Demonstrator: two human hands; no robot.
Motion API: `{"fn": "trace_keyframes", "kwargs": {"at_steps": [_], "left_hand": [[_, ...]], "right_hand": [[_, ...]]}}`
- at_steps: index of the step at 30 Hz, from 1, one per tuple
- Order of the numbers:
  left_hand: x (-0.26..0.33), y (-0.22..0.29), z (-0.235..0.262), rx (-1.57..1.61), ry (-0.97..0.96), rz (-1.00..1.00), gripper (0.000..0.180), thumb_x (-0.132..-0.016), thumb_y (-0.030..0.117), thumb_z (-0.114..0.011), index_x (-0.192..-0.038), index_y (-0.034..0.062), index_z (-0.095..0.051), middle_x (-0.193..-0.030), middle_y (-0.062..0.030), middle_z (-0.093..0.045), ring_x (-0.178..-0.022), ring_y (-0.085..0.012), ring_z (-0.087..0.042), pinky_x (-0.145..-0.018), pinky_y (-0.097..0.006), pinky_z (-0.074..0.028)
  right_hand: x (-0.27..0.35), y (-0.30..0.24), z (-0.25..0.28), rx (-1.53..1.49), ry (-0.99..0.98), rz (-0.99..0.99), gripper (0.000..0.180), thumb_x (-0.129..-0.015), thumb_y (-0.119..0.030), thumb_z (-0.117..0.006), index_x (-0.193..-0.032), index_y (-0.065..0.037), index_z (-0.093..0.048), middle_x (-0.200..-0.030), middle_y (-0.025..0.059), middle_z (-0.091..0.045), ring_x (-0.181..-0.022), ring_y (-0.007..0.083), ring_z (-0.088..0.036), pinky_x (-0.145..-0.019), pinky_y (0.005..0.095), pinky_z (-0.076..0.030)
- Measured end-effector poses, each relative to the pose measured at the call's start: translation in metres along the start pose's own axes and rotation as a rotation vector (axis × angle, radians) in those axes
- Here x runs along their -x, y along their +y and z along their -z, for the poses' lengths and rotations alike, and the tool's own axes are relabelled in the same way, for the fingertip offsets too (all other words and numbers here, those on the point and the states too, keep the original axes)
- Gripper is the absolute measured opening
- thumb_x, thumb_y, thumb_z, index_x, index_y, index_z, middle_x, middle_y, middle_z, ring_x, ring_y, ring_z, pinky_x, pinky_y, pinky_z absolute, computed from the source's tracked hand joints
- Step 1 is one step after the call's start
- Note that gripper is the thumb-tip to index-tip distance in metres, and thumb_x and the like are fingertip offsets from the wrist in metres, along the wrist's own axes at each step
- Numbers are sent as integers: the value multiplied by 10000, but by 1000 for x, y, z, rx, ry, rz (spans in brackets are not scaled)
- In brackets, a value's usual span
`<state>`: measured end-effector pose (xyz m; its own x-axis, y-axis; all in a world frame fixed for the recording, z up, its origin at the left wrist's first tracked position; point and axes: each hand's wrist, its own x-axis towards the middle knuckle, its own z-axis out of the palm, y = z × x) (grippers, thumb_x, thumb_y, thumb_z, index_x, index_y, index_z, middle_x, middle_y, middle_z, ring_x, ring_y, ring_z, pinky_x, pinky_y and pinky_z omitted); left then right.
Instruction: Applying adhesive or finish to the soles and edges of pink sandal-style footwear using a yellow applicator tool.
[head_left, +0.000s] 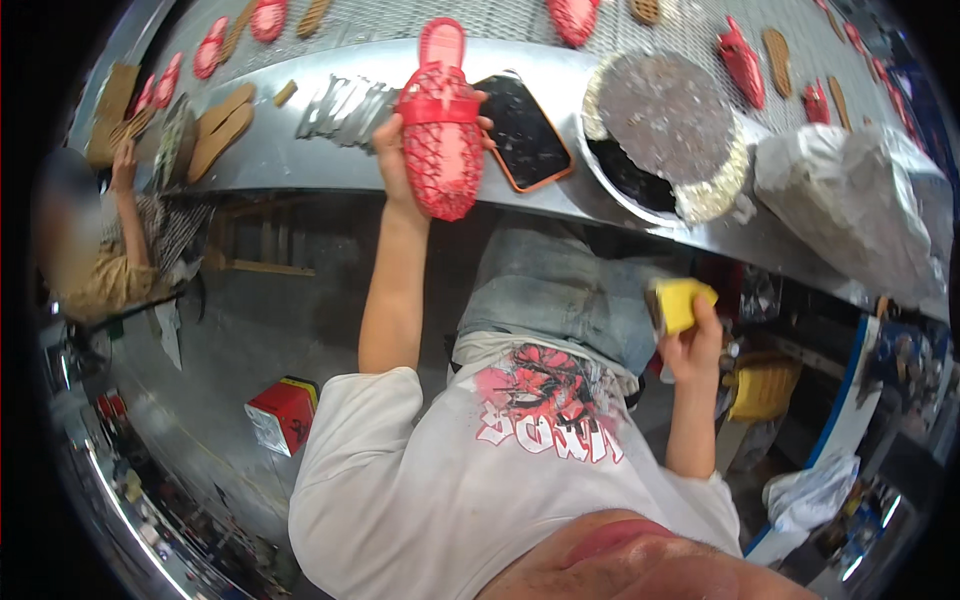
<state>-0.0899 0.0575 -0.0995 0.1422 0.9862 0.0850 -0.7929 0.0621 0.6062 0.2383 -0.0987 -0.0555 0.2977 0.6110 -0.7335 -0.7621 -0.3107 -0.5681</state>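
Observation:
My left hand [393,150] grips a red woven slipper [441,150] by its sides, over the metal bench's near edge. Its rounded toe points toward me and the narrow heel end points away; a wide band crosses the middle. Lower and to the right, in front of my jeans, my right hand [690,345] is closed around a yellow block [682,303] with a darker left edge, perhaps a sponge. The block is slightly blurred and apart from the slipper. Just right of the slipper lies a dark-screened phone [522,135] with an orange rim.
A round tub [610,185] with a crusted grey cover stands on the bench [540,62], beside a whitish plastic bag [850,200]. Metal strips [350,112] and tan soles [222,130] lie leftward. Behind, a mesh conveyor [500,22] carries red shoes and soles. A co-worker's hand [123,165] works at far left.

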Motion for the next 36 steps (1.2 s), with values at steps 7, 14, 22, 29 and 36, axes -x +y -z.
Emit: {"fn": "trace_keyframes", "kwargs": {"at_steps": [7, 14, 22, 29, 36], "left_hand": [[5, 4, 8, 82, 4, 39, 740, -870, 441, -460, -1395, -77, -401, -1316, -275, -548, -1063, -359, -638, -872, -459, -567], [8, 2, 5, 17, 20, 68, 729, -869, 392, -491, -1415, -75, -371, -1321, -284, -536, -1119, -383, -619, -904, -463, -563], [6, 1, 7, 7, -25, 19, 743, -870, 361, -493, -1437, -87, -319, -1348, -289, -497, -1157, -408, -585, -897, -491, -561], [20, 8, 0, 95, 68, 64, 663, -920, 396, -443, -1374, -87, -418, -1159, -356, -607, -939, -368, -693, -815, -432, -590], [40, -10, -69, 280, -45, 230, 574, -968, 341, -409, -1363, -75, -442, -1194, -298, -624, -1026, -342, -680, -904, -445, -565]], "right_hand": [[-17, -57, -74, 1097, -578, 831, 137, -900, -87, -693, -993, 13, -689, -826, 84, -704, -575, 185, -628, -489, 273, -453], [-45, -39, -106, 1348, -725, 1238, 163, -856, -93, -722, -987, 2, -700, -818, 139, -673, -642, 233, -614, -588, 304, -469], [-59, -54, -114, 1160, -675, 656, 228, -925, -219, -682, -918, 8, -700, -649, -6, -597, -528, 63, -502, -474, 231, -378], [-59, -53, -111, 483, -662, 117, 265, -933, -236, -662, -1066, -15, -598, -744, 19, -639, -469, 62, -485, -423, 217, -352], [5, -11, -113, 730, -1022, 692, 201, -889, -11, -671, -1063, 89, -673, -972, 167, -704, -855, 227, -696, -734, 340, -565]]}}
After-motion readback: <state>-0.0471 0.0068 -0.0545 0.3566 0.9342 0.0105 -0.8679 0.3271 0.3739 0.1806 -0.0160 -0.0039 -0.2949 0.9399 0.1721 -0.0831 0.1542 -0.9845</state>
